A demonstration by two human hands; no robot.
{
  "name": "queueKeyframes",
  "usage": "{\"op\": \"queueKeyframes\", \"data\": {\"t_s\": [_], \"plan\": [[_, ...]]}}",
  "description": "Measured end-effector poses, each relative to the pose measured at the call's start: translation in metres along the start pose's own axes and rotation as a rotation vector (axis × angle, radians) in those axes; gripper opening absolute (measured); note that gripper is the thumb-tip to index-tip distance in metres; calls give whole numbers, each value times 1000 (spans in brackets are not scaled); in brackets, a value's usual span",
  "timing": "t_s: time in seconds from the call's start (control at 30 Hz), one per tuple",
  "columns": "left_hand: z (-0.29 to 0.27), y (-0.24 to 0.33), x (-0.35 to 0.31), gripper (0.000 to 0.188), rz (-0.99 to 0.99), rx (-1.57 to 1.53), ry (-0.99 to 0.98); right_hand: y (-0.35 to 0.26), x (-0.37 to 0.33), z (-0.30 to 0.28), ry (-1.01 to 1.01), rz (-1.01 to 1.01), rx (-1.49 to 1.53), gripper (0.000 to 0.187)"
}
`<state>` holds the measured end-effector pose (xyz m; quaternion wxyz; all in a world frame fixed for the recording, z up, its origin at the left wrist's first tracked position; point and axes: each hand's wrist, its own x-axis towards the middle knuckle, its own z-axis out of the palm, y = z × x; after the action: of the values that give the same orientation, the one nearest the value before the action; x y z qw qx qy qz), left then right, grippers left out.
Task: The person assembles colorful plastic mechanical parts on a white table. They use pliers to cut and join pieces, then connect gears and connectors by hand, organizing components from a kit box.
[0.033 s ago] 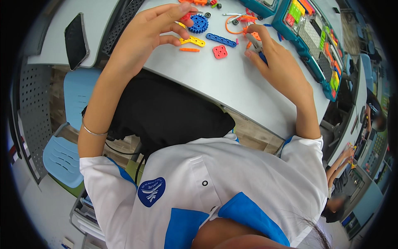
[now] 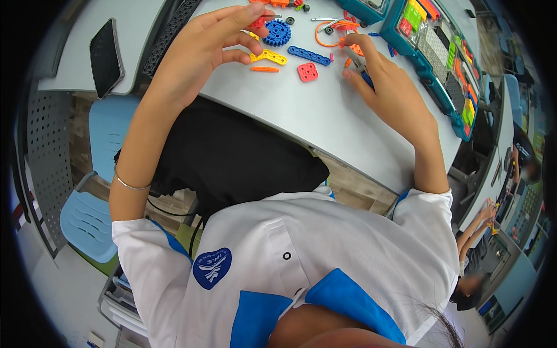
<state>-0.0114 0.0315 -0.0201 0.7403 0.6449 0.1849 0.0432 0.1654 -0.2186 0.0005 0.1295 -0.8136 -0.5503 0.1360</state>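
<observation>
My left hand is raised over the table's near left. Its thumb and fingers close on a small red building piece with a thin metal rod through it. A blue gear and a yellow beam lie just right of its fingertips. My right hand grips a tool with grey jaws and a blue handle, which looks like pliers; the palm hides most of it. An orange piece lies under its tip. Between the hands lie a blue beam, a red square plate and an orange rod.
A teal case full of coloured parts stands at the right. Near my right fingers lies an orange loop with small parts. A phone rests on the left table, and blue chairs stand below it. Other people work at the far right.
</observation>
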Motion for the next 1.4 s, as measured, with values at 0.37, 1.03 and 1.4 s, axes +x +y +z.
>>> {"op": "queueKeyframes", "data": {"t_s": [0.37, 1.03, 1.4], "plan": [[12, 5, 3, 47, 11, 27, -91, -11, 9, -11, -87, 138, 7, 44], [31, 2, -1, 42, 147, 186, -242, -37, 9, -4, -213, -55, 428, 40], [32, 5, 0, 35, 157, 28, -239, -39, 11, -14, -416, 192, 807, 43]]}}
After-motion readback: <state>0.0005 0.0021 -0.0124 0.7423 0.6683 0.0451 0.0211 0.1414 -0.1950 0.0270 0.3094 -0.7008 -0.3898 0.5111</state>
